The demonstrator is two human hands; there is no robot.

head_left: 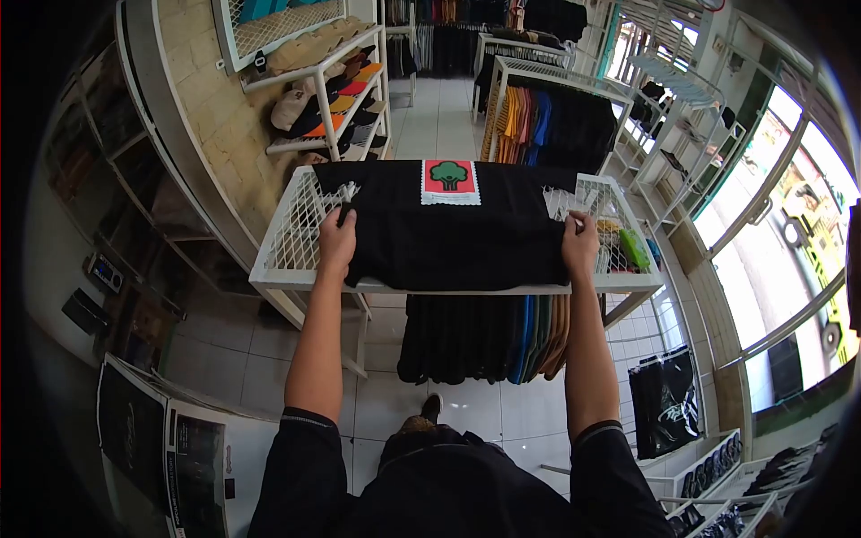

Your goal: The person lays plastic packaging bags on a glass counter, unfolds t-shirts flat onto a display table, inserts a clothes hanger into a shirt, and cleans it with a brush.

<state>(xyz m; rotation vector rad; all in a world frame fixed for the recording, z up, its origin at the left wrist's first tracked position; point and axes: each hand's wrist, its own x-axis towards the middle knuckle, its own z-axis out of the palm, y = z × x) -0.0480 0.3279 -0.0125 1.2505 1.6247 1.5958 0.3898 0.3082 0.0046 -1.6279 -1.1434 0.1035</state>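
Black short sleeves (pixel 303 462) lie lowest; mid-frame, my left hand (pixel 337 240) and right hand (pixel 581 242) pinch the plain black cloth (pixel 448 251) sideways, likely keeping it flat.

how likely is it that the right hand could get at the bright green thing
Probably yes: the bright green thing lies uncovered on the mesh table near the right hand, though that hand would likely need to release the black garment first.

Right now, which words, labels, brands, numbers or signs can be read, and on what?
No text reads clearly.
White-edged red label with green tree, on the black cloth: print too small.
Glossy black plastic package: white script, illegible.
Dark panel, lower left: pale script, too blurred.
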